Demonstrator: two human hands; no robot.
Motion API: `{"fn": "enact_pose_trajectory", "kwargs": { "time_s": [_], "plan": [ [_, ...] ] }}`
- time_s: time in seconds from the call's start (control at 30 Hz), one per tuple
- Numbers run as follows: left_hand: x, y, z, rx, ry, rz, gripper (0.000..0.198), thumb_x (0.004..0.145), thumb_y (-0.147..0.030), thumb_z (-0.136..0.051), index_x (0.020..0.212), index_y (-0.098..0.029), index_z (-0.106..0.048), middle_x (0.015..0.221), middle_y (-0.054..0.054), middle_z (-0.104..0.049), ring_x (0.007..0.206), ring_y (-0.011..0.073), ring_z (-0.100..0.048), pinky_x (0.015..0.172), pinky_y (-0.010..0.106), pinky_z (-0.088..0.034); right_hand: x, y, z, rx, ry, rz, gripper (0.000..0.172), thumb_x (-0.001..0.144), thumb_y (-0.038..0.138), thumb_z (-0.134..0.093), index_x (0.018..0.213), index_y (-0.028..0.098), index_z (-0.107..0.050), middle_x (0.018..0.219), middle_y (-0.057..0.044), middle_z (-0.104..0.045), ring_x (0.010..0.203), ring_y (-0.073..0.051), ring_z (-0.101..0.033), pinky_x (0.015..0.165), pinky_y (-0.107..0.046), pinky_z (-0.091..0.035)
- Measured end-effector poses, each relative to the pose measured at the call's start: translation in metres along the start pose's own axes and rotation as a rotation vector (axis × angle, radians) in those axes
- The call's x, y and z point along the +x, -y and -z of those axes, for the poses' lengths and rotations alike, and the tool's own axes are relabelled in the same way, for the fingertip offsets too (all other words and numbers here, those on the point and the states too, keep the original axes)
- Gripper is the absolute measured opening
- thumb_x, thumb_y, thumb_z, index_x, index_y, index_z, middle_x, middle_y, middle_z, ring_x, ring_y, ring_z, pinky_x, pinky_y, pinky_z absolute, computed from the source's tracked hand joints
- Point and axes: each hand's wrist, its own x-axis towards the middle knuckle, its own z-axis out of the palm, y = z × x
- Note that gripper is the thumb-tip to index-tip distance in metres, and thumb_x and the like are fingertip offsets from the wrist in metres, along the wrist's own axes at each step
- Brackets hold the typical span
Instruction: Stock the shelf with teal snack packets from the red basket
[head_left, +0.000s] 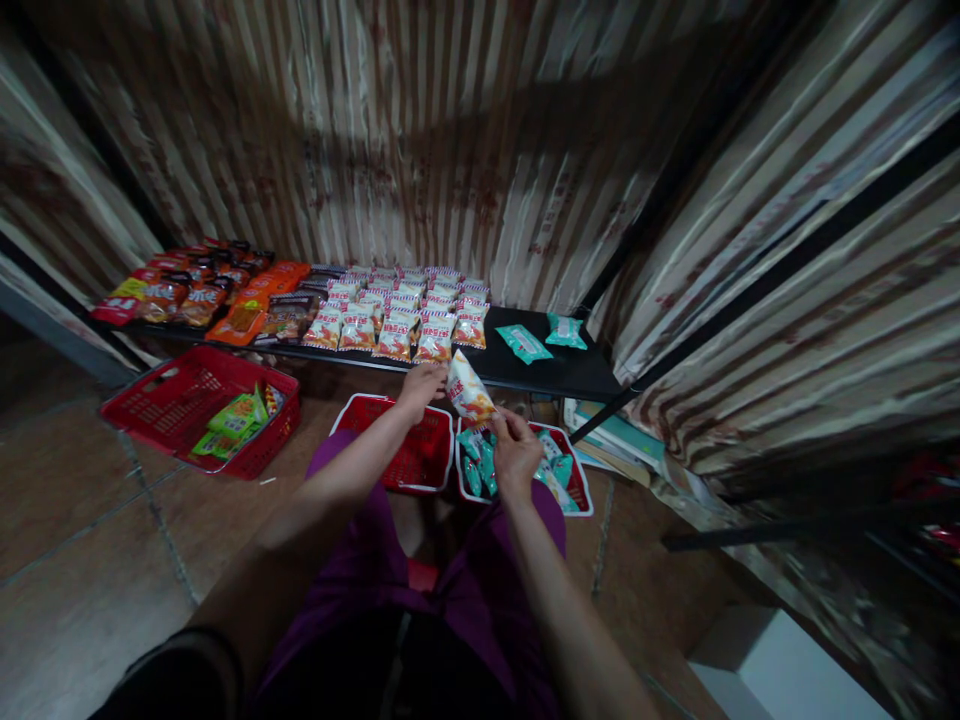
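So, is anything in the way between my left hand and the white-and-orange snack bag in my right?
Nothing visible stands between them. Your left hand is right beside the snack bag, though I can't tell whether they touch. Your right hand grips the bag's lower corner, on the far side.

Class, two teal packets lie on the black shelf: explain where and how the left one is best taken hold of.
Probably by the middle of its two long edges, coming from above and the front. The left teal packet lies flat and slantwise on the black shelf, so its longer shape suggests pinching across the narrower width; the striped curtain stands behind it.
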Motion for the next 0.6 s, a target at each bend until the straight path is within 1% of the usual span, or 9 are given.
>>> {"fn": "enact_pose_trajectory", "kwargs": {
  "time_s": [0.07,0.1,0.13,0.23,0.37,0.5,0.6],
  "plan": [
    [-0.002,0.0,-0.005,-0.073,0.059,0.055,0.026,0.076,-0.042,-0.062,0.074,-0.017,-0.061,0.077,0.007,-0.066,0.07,0.0156,-0.062,0.068,0.03,-0.052,-0.005,-0.001,-0.001,-0.11,-0.016,0.098,0.026,0.076,0.041,-0.06,0.087,0.019,-0.07,0.089,-0.006,-0.071,0.083,-0.019,-0.063,0.086,-0.037,-0.049],
    [-0.003,0.0,-0.007,-0.103,0.068,0.075,0.027,0.076,-0.044,-0.063,0.076,-0.016,-0.061,0.077,0.007,-0.066,0.068,0.0146,-0.062,0.066,0.03,-0.052,-0.009,-0.001,-0.002,-0.144,-0.015,0.15,0.024,0.076,0.039,-0.06,0.085,0.02,-0.071,0.088,-0.006,-0.071,0.084,-0.02,-0.064,0.087,-0.037,-0.048],
    [-0.002,0.001,-0.009,-0.126,0.065,0.089,0.028,0.075,-0.044,-0.064,0.076,-0.016,-0.06,0.076,0.007,-0.066,0.067,0.0137,-0.061,0.065,0.029,-0.053,-0.012,-0.002,-0.003,-0.167,0.014,0.198,0.022,0.077,0.038,-0.06,0.084,0.021,-0.071,0.088,-0.006,-0.072,0.085,-0.02,-0.064,0.088,-0.037,-0.048],
    [0.001,0.002,-0.013,-0.154,0.008,0.092,0.026,0.074,-0.041,-0.065,0.072,-0.016,-0.058,0.071,0.004,-0.063,0.064,0.0109,-0.058,0.063,0.025,-0.052,-0.021,-0.007,-0.005,-0.21,0.091,0.307,0.017,0.078,0.034,-0.06,0.081,0.024,-0.073,0.087,-0.005,-0.071,0.086,-0.02,-0.064,0.088,-0.037,-0.048],
    [0.008,0.007,-0.015,-0.128,-0.082,0.059,0.022,0.075,-0.036,-0.064,0.067,-0.016,-0.058,0.064,0.0,-0.059,0.06,0.0089,-0.056,0.062,0.022,-0.05,-0.028,-0.017,-0.006,-0.272,0.14,0.378,0.019,0.082,0.032,-0.055,0.084,0.025,-0.073,0.087,-0.006,-0.071,0.087,-0.02,-0.063,0.087,-0.037,-0.048],
    [0.018,0.014,-0.013,-0.078,-0.132,0.03,0.018,0.074,-0.033,-0.063,0.066,-0.017,-0.06,0.06,-0.002,-0.058,0.061,0.0094,-0.056,0.061,0.021,-0.047,-0.032,-0.024,-0.007,-0.362,0.179,0.445,0.021,0.085,0.03,-0.053,0.09,0.025,-0.073,0.09,-0.006,-0.07,0.088,-0.02,-0.061,0.087,-0.037,-0.047],
    [0.023,0.019,-0.01,-0.044,-0.142,0.003,0.015,0.074,-0.031,-0.061,0.067,-0.017,-0.061,0.058,-0.002,-0.058,0.061,0.011,-0.057,0.06,0.022,-0.046,-0.036,-0.024,-0.008,-0.466,0.213,0.521,0.022,0.086,0.027,-0.052,0.092,0.025,-0.073,0.09,-0.006,-0.069,0.087,-0.02,-0.059,0.084,-0.036,-0.047]
  ]
}}
